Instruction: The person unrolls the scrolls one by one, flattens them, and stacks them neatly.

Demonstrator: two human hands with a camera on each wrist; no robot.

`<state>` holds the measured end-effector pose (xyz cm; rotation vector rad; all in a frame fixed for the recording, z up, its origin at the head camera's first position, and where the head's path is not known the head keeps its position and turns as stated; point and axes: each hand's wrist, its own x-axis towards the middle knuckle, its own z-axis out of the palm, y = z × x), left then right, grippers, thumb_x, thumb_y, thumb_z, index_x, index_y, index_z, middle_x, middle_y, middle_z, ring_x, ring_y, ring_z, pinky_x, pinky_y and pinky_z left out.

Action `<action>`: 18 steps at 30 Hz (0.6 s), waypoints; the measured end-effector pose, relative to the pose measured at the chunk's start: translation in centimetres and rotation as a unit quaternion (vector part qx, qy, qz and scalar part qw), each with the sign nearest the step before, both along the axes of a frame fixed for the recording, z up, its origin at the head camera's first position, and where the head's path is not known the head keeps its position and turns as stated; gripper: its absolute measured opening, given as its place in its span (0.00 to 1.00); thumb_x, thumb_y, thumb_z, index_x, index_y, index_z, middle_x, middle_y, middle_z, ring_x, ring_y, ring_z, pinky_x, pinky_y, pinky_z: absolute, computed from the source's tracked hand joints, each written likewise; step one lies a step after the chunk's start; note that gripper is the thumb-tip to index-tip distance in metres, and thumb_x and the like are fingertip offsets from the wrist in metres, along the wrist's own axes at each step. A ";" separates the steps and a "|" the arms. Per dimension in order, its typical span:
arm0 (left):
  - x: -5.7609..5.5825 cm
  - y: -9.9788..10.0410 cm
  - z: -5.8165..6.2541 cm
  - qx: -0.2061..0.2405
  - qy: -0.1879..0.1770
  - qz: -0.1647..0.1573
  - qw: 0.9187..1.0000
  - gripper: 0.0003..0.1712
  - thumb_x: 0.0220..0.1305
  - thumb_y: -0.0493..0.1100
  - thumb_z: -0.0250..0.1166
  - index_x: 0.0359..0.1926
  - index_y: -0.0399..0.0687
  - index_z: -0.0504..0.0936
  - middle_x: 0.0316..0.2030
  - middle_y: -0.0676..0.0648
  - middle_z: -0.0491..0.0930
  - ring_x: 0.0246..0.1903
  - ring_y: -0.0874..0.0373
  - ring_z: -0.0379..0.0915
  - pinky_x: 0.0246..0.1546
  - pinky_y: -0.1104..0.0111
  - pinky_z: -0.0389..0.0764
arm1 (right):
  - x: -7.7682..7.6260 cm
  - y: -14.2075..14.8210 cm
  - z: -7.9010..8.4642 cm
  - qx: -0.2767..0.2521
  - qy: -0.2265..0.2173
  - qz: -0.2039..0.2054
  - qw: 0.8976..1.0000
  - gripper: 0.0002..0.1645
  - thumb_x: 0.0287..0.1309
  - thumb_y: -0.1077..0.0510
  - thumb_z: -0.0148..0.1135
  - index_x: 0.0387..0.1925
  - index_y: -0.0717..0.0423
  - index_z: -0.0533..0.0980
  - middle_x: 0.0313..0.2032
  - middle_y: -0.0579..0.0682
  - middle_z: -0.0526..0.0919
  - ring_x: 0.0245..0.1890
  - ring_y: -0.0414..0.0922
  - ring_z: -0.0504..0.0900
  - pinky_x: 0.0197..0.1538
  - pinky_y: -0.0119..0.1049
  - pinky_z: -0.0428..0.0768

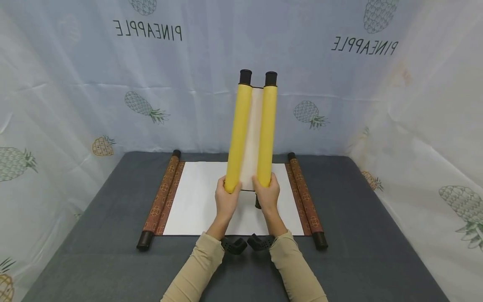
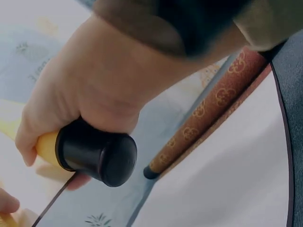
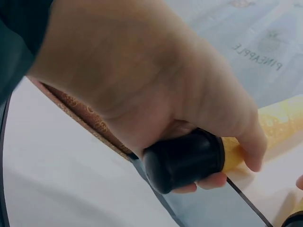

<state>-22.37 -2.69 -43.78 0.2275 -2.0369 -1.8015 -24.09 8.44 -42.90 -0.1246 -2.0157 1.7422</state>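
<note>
A yellow scroll is raised above the table, its two rolls standing nearly side by side with a narrow strip of cream paper between them. Black knobs cap the far ends. My left hand grips the near end of the left roll; in the left wrist view its black end knob sticks out below the palm. Round the near end of the right roll curl the fingers of my right hand, with another black knob under the palm in the right wrist view.
Beneath my hands a second scroll lies spread on the dark grey table, its white sheet between a brown patterned left roller and right roller. A pineapple-print curtain hangs behind and at both sides.
</note>
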 end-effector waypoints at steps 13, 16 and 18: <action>-0.4 -1.1 -0.2 0.049 0.012 0.033 0.998 0.26 0.49 0.39 0.74 0.48 0.34 0.77 0.38 0.36 0.79 0.32 0.57 0.69 0.34 0.70 0.71 | 0.6 -0.5 0.1 0.008 0.015 0.003 1.000 0.23 0.51 0.61 0.70 0.47 0.69 0.75 0.37 0.65 0.80 0.31 0.46 0.76 0.32 0.30 0.74; -0.5 -1.6 0.0 0.055 0.015 0.020 0.998 0.28 0.51 0.39 0.74 0.52 0.35 0.75 0.35 0.36 0.79 0.27 0.61 0.70 0.30 0.72 0.73 | 0.7 -0.6 0.2 0.006 0.016 0.014 1.000 0.24 0.54 0.61 0.68 0.50 0.68 0.73 0.40 0.65 0.79 0.34 0.47 0.75 0.35 0.31 0.73; -0.5 -1.9 0.1 0.066 0.014 0.008 0.998 0.29 0.52 0.39 0.73 0.54 0.36 0.73 0.32 0.38 0.79 0.23 0.63 0.71 0.27 0.73 0.74 | 0.8 -0.7 0.4 0.001 0.025 0.021 0.999 0.24 0.56 0.62 0.66 0.52 0.68 0.72 0.41 0.65 0.77 0.36 0.46 0.74 0.37 0.32 0.72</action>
